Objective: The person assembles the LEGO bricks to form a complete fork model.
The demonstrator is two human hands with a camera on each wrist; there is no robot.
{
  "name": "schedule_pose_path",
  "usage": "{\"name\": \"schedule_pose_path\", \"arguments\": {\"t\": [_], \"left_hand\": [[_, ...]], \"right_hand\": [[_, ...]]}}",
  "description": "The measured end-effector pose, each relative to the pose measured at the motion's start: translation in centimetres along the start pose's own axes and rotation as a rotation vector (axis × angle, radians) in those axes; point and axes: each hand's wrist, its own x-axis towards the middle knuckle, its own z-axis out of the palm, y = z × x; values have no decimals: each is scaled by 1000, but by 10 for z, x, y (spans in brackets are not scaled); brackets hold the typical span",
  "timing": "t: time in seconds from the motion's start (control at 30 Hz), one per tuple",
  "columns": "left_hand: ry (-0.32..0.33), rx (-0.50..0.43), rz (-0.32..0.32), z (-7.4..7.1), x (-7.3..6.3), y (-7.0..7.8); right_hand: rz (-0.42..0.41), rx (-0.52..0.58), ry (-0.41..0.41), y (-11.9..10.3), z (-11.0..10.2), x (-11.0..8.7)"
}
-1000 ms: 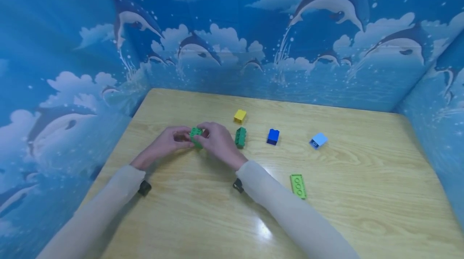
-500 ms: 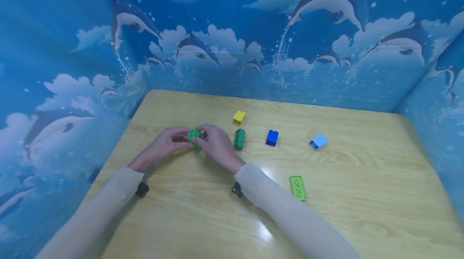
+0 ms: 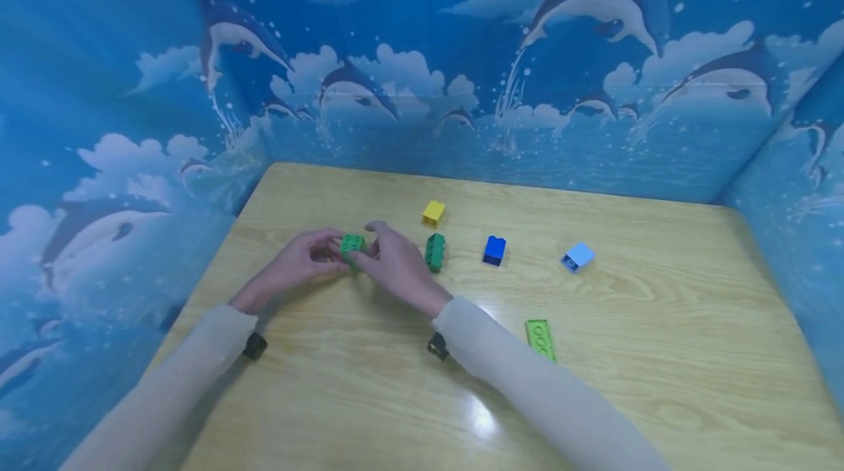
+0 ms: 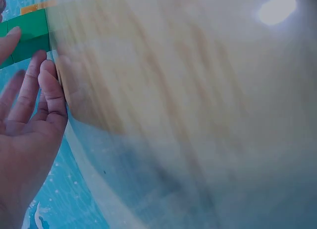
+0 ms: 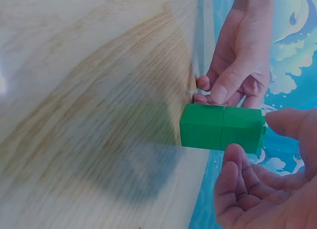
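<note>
Two green toy building bricks, joined in a stack [image 3: 352,242], stand upright between the hands at the table's left side. In the right wrist view the lower brick [image 5: 200,132] and upper brick [image 5: 241,125] meet at a thin seam, studs on top. My left hand [image 3: 302,258] holds the stack from the left, its thumb against the side. My right hand [image 3: 401,266] is at the right with fingers spread apart; its thumb lies by the stack and its index finger is raised off it. Whether the stack's base touches the table is unclear.
Right of the hands lie a dark green brick [image 3: 435,253], a yellow brick [image 3: 434,213], a blue brick [image 3: 494,250] and a light blue brick [image 3: 578,257]. A lime green flat plate [image 3: 541,340] lies beside the right sleeve. Dolphin-printed cloth [image 3: 422,141] borders the wooden table [image 3: 659,354].
My right index finger has lifted off the top of the green stack, and the right hand has opened a little. The left hand stays at the stack. The other bricks have not moved.
</note>
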Motion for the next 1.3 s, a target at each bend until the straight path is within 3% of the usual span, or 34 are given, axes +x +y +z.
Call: {"name": "schedule_pose_path", "arguments": {"t": [0.13, 0.37, 0.57, 0.73, 0.9, 1.03, 1.3], "left_hand": [[45, 41, -18, 0, -7, 2], [174, 52, -48, 0, -34, 7], [200, 59, 53, 11, -45, 18], [172, 47, 159, 29, -47, 34], [105, 36, 174, 54, -45, 52], [51, 22, 179, 75, -47, 66], [0, 75, 260, 114, -50, 83]], "right_hand": [[11, 15, -14, 2, -10, -10], [-10, 1, -27, 5, -30, -27], [-31, -27, 5, 6, -53, -43], [-73, -9, 51, 11, -70, -59], [-90, 34, 118, 24, -87, -82], [-56, 54, 174, 39, -100, -103], [20, 46, 279, 80, -125, -148]]}}
